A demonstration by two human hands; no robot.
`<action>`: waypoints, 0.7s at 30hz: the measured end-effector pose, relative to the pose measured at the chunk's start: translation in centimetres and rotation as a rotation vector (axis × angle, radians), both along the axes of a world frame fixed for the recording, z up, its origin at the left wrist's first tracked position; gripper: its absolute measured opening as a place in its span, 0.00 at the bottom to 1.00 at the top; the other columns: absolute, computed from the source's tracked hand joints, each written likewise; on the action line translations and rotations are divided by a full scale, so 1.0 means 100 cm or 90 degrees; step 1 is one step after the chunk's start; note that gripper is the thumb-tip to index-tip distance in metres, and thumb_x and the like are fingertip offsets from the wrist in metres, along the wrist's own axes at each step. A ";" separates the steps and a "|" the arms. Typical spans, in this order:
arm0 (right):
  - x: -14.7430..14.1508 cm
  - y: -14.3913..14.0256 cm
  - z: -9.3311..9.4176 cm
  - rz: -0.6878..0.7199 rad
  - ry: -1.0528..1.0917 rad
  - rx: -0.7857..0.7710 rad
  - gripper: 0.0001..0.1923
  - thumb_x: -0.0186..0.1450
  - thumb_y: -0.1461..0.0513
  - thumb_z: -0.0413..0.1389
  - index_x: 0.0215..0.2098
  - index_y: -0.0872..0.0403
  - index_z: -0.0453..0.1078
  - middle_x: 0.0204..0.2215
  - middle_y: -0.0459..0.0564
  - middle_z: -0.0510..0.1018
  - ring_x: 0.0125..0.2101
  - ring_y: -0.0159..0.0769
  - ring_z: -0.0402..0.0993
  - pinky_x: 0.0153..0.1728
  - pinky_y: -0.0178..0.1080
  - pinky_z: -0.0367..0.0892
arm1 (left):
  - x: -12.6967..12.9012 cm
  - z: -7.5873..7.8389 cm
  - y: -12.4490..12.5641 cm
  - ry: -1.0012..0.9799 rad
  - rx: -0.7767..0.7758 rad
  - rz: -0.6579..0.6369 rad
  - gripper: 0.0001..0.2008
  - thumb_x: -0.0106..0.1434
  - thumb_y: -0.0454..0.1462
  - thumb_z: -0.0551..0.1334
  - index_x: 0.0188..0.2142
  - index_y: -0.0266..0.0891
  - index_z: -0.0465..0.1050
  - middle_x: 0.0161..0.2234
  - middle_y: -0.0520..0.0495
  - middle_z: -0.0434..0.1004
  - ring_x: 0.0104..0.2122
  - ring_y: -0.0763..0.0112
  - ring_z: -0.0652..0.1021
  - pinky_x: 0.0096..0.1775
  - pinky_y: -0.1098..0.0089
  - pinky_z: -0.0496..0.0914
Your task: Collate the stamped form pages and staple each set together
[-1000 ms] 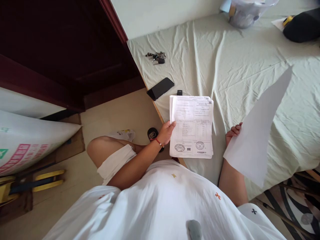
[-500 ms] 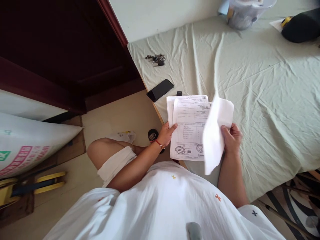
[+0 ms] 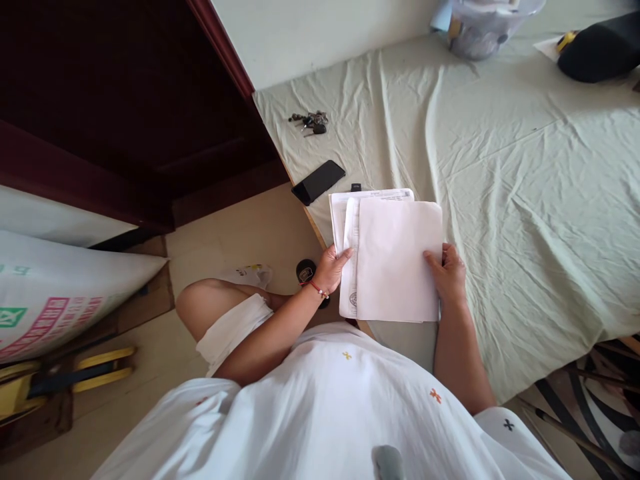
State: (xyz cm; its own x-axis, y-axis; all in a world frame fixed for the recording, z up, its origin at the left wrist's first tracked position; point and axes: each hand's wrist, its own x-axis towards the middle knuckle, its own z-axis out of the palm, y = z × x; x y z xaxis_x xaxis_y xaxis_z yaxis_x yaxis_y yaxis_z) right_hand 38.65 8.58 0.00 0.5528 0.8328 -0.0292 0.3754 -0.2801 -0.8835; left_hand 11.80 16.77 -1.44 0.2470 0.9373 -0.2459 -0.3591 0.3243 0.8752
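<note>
A stack of printed papers (image 3: pixel 349 293) is held over the table edge, in front of my body. My left hand (image 3: pixel 332 270) pinches its left side, thumb on top, with a beaded red bracelet at the wrist. On top lies a blank-faced sheet (image 3: pixel 397 260), covering most of the print below it. My right hand (image 3: pixel 449 272) grips the right edge of that sheet, thumb on its face and fingers behind. Only strips of text and part of a round stamp show at the left of the stack.
A phone (image 3: pixel 319 182) and a bunch of keys (image 3: pixel 313 123) lie on the cloth-covered table (image 3: pixel 525 187). Behind stand a clear tub (image 3: pixel 477 33) and a black cap (image 3: pixel 597 53). At left are a printed white sack (image 3: pixel 65 287) and a yellow-and-black object (image 3: pixel 100 370).
My right hand has moved left. The sheet that stood on edge, blurred, now lies flat with its blank side up over the stamped page. My left hand keeps its hold.
</note>
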 end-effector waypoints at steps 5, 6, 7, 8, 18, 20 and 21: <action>0.001 -0.001 -0.004 0.046 0.146 0.002 0.19 0.58 0.49 0.67 0.41 0.51 0.76 0.31 0.46 0.80 0.27 0.35 0.71 0.26 0.36 0.66 | -0.001 -0.001 0.000 -0.006 0.003 -0.020 0.25 0.50 0.48 0.77 0.45 0.40 0.81 0.47 0.44 0.85 0.53 0.55 0.80 0.59 0.56 0.67; 0.002 -0.002 -0.006 0.053 0.185 0.001 0.19 0.58 0.48 0.67 0.39 0.52 0.77 0.31 0.46 0.81 0.27 0.35 0.71 0.26 0.37 0.67 | -0.002 -0.001 0.000 -0.008 0.002 -0.021 0.25 0.50 0.49 0.77 0.45 0.40 0.81 0.47 0.44 0.85 0.53 0.55 0.80 0.59 0.56 0.68; 0.002 -0.002 -0.008 0.055 0.218 0.003 0.19 0.58 0.48 0.68 0.39 0.52 0.78 0.32 0.47 0.81 0.27 0.35 0.72 0.27 0.37 0.68 | -0.002 -0.001 0.000 -0.011 0.001 -0.020 0.25 0.51 0.50 0.77 0.44 0.40 0.80 0.46 0.44 0.85 0.53 0.55 0.80 0.59 0.56 0.68; 0.002 -0.002 -0.010 0.051 0.242 0.009 0.20 0.57 0.47 0.68 0.38 0.53 0.78 0.32 0.48 0.82 0.28 0.36 0.73 0.28 0.38 0.70 | -0.003 -0.002 0.000 -0.014 -0.003 -0.016 0.25 0.51 0.51 0.76 0.44 0.40 0.80 0.46 0.44 0.85 0.53 0.55 0.80 0.58 0.56 0.69; 0.011 -0.005 -0.017 -0.050 0.143 0.093 0.17 0.60 0.50 0.66 0.40 0.52 0.80 0.31 0.46 0.81 0.28 0.35 0.74 0.29 0.37 0.69 | -0.002 -0.001 0.001 -0.030 -0.042 0.003 0.27 0.52 0.55 0.74 0.43 0.38 0.81 0.46 0.41 0.85 0.56 0.52 0.78 0.59 0.55 0.69; 0.012 -0.004 -0.015 -0.100 0.220 0.156 0.16 0.58 0.52 0.67 0.39 0.53 0.78 0.31 0.46 0.81 0.27 0.33 0.74 0.30 0.37 0.71 | -0.001 0.000 0.000 -0.035 -0.042 0.002 0.27 0.52 0.55 0.74 0.43 0.38 0.80 0.47 0.41 0.85 0.56 0.52 0.78 0.59 0.55 0.69; 0.012 -0.003 -0.013 -0.129 0.263 0.186 0.16 0.56 0.52 0.69 0.37 0.53 0.77 0.31 0.46 0.81 0.27 0.33 0.75 0.30 0.37 0.71 | -0.001 -0.001 0.000 -0.036 -0.043 0.001 0.27 0.52 0.55 0.74 0.43 0.38 0.80 0.47 0.41 0.85 0.56 0.52 0.78 0.59 0.55 0.69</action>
